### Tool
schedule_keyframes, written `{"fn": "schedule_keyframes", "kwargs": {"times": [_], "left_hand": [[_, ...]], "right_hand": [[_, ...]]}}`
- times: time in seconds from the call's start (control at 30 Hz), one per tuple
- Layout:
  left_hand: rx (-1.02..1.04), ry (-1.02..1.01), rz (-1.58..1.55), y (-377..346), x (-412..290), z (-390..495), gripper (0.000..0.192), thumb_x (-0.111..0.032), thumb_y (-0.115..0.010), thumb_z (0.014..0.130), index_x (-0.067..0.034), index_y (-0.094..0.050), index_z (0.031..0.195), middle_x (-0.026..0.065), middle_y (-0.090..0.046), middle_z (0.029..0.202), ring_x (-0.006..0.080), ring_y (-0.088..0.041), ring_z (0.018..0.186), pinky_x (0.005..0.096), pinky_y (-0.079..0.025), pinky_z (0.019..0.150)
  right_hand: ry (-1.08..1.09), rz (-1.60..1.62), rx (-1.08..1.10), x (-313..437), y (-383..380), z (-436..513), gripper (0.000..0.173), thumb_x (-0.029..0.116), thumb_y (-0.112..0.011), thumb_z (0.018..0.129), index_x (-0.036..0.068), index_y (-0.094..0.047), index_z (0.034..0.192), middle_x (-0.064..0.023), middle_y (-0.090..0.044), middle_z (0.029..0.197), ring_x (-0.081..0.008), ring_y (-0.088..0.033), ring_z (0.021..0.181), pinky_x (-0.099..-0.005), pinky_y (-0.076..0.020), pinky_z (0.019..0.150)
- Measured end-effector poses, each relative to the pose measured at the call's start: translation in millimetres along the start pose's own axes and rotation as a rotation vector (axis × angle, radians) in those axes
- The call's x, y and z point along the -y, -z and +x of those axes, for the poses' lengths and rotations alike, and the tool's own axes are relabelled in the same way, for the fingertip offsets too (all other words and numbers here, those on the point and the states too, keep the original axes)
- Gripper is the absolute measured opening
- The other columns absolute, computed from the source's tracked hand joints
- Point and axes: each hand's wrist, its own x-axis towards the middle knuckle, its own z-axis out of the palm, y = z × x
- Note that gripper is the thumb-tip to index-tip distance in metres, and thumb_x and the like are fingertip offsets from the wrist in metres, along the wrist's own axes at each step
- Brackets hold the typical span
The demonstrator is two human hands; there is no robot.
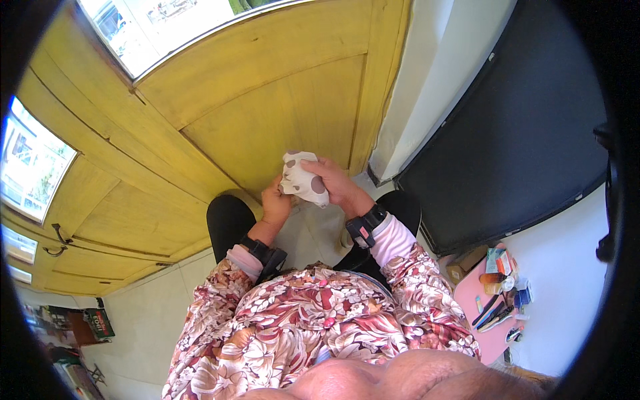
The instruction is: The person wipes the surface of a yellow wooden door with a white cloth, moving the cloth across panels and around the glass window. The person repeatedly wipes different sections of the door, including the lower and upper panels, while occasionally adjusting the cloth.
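Note:
A white cloth piece with brown spots [301, 177] is held up between my two hands, above my knees. My right hand [334, 180] grips its right side, with the thumb lying over the front. At its lower left edge, my left hand [276, 201] pinches the cloth with curled fingers. The cloth looks bunched and gathered on the left. What it is exactly, and whether anything lies inside it, I cannot tell. Both wrists carry black strapped devices, the right one a small box [361, 232].
Yellow wooden doors [280, 100] with glass panes stand close ahead. A large black panel [510, 135] leans at the right wall. Beside my right elbow, a pink table [465, 295] holds pens, bottles and boxes. Pale floor tiles [145, 305] extend left towards stacked goods [82, 325].

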Motion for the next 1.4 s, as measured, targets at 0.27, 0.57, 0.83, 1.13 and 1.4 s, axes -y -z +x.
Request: {"fn": "schedule_keyframes", "kwargs": {"times": [0.27,0.57,0.83,1.13,1.4], "left_hand": [[-0.281,0.472,-0.805,31.9,-15.1,14.2,0.027,-0.001,-0.045,0.103,-0.002,-0.064,0.122,0.0092,-0.072,0.115,0.0186,-0.072,0.094,0.0299,-0.06,0.075],[-0.465,0.274,-0.733,63.4,-5.0,16.0,0.025,0.0,-0.053,0.1,-0.004,-0.07,0.117,0.005,-0.074,0.103,0.0111,-0.068,0.086,0.0262,-0.054,0.074],[-0.309,0.413,-0.684,19.2,14.0,-11.1,0.027,-0.002,-0.053,0.1,-0.003,-0.066,0.123,0.0052,-0.071,0.104,0.0159,-0.068,0.087,0.0299,-0.056,0.075],[-0.055,0.537,-1.234,22.0,-8.4,-13.7,0.03,-0.013,-0.043,0.107,0.0,-0.058,0.129,0.0167,-0.067,0.128,0.0299,-0.07,0.111,0.0451,-0.059,0.095],[-0.033,0.614,-0.684,49.4,9.4,-33.9,0.051,-0.03,-0.062,0.103,-0.006,-0.046,0.145,0.0133,-0.065,0.132,0.0256,-0.069,0.111,0.0395,-0.057,0.09]], "right_hand": [[-0.116,-0.341,-0.295,-24.5,41.9,15.6,0.046,0.03,-0.071,0.098,-0.004,-0.062,0.128,-0.01,-0.074,0.104,-0.0176,-0.072,0.088,-0.0302,-0.0574,0.072],[-0.036,-0.548,-0.47,-51.2,48.3,31.5,0.055,0.041,-0.07,0.098,0.004,-0.056,0.136,-0.0084,-0.068,0.111,-0.0217,-0.066,0.089,-0.0381,-0.056,0.074],[-0.343,0.014,-0.135,-76.4,9.2,24.4,0.055,0.05,-0.062,0.101,0.012,-0.054,0.14,-0.014,-0.066,0.126,-0.0281,-0.068,0.112,-0.0465,-0.0603,0.083],[0.03,-0.09,-0.269,-71.7,26.2,40.5,0.032,0.03,-0.069,0.1,-0.001,-0.071,0.11,-0.0104,-0.075,0.104,-0.0217,-0.073,0.092,-0.0344,-0.0588,0.079],[0.395,-0.741,-0.69,-41.0,40.5,42.6,0.034,0.029,-0.075,0.094,-0.004,-0.071,0.096,-0.012,-0.075,0.086,-0.0187,-0.073,0.078,-0.0332,-0.0561,0.068]]}}
